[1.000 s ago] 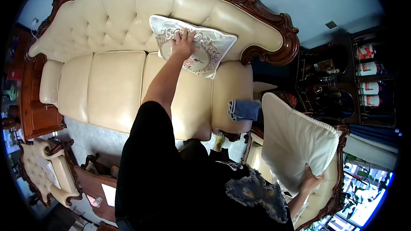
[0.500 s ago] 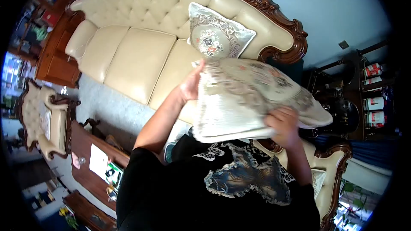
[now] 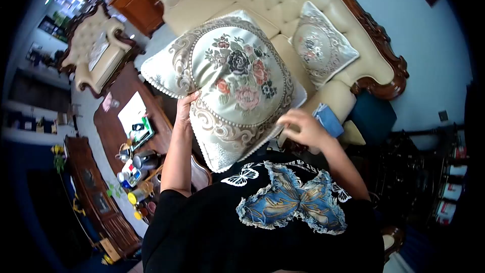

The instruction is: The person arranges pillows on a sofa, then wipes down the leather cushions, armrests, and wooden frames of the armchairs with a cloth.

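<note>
Floral cushion [image 3: 242, 78] held up between my hands, flowered face visible, near-square, long axis unclear, one corner toward me, left hand [image 3: 188, 108] gripping its edge, right hand [image 3: 304, 129] half-curled alongside, contact unclear.

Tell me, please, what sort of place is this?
Most likely a living room in a home: there is a padded sofa, a matching armchair, and a flowered cushion held in the left hand.
</note>
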The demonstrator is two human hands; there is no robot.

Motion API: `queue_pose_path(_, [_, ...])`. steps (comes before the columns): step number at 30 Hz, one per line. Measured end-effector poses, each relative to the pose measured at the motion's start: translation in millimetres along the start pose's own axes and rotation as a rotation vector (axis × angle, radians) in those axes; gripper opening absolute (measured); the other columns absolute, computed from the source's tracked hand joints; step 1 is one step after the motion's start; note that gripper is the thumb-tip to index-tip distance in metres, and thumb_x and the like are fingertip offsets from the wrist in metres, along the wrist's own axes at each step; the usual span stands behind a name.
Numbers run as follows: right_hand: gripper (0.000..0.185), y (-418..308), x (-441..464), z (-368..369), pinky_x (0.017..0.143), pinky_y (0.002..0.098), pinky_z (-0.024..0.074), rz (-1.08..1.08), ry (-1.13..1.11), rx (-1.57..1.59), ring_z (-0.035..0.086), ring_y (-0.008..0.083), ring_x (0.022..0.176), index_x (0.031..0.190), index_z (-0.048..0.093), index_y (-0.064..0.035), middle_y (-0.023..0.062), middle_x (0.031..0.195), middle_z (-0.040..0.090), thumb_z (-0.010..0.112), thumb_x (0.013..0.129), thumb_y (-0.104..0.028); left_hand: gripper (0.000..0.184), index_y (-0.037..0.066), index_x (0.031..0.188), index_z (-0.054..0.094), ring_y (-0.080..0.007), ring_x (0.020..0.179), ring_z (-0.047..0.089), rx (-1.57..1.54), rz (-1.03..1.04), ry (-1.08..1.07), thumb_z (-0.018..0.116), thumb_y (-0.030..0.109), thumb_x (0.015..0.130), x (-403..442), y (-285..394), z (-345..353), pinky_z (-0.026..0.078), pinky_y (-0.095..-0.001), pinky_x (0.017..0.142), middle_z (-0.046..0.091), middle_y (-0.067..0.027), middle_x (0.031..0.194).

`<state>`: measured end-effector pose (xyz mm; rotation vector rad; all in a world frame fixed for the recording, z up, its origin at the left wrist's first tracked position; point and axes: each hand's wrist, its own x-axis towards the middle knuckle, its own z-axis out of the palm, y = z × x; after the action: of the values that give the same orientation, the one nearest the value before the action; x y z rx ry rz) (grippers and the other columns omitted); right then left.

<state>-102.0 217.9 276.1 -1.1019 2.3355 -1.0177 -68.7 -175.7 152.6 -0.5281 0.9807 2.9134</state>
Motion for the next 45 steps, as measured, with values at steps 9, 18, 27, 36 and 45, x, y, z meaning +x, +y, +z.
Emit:
queue_pose_path(9, [0.114, 105.3, 45.0, -34.7, 0.113, 0.0416, 0.0310, 0.296, 0.130, 0.756, 0.031, 0.0268, 0.143, 0.155, 0.017, -0.0085, 0.0168, 0.155, 0.031, 0.085, 0.070, -0.045, 0.054, -0.004, 0.125, 0.056, -0.0213, 0.095, 0.066, 0.209, 0.353, 0.016, 0.065, -0.009, 0.072, -70.2, 55.0, -9.8, 0.053, -0.0311, 0.088, 0.066, -0.0123, 0.112])
queue_pose_path(18, [0.046, -17.5, 66.0, -4.1, 0.079, 0.0314, 0.0552, 0.388, 0.327, 1.265, 0.067, 0.0197, 0.090, 0.119, 0.061, 0.0012, 0.0080, 0.105, 0.068, 0.077, 0.078, -0.008, 0.050, -0.001, 0.140, 0.043, -0.0280, 0.124, 0.055, 1.343, 0.598, 0.549, 0.059, 0.017, 0.096, -70.8, 79.8, 30.1, 0.044, -0.0371, 0.101, 0.057, -0.0195, 0.133])
queue_pose_path(27, [0.041, -85.7, 90.9, -1.0, 0.085, 0.0344, 0.0571, 0.456, 0.148, 1.433, 0.069, 0.0263, 0.096, 0.123, 0.056, 0.0082, 0.0176, 0.109, 0.068, 0.054, 0.091, -0.016, 0.059, 0.024, 0.137, 0.054, -0.0279, 0.137, 0.040, 1.552, 1.063, -0.187, 0.065, 0.043, 0.083, -109.8, -40.0, 178.7, 0.027, -0.0538, 0.113, 0.048, -0.0072, 0.144])
queue_pose_path(36, [0.046, -76.0, 118.2, 20.7, 0.088, 0.0439, 0.0572, 0.346, -0.058, 1.491, 0.069, 0.0327, 0.098, 0.126, 0.053, 0.0086, 0.0230, 0.113, 0.066, 0.056, 0.086, -0.013, 0.063, -0.004, 0.139, 0.045, -0.0401, 0.129, 0.047, 1.163, 0.331, 0.711, 0.043, 0.046, 0.100, -84.1, -28.8, -83.7, 0.034, -0.0472, 0.110, 0.050, -0.0281, 0.137])
queue_pose_path(45, [0.045, -80.0, 169.1, 13.7, 0.085, 0.0412, 0.0563, 0.442, -0.091, 1.343, 0.067, 0.0297, 0.098, 0.122, 0.055, 0.0076, 0.0195, 0.110, 0.066, 0.061, 0.080, -0.006, 0.049, 0.020, 0.128, 0.060, -0.0306, 0.139, 0.037, 1.320, 1.287, -0.018, 0.069, 0.035, 0.081, -87.4, 113.1, 139.0, 0.021, -0.0550, 0.116, 0.047, -0.0097, 0.146])
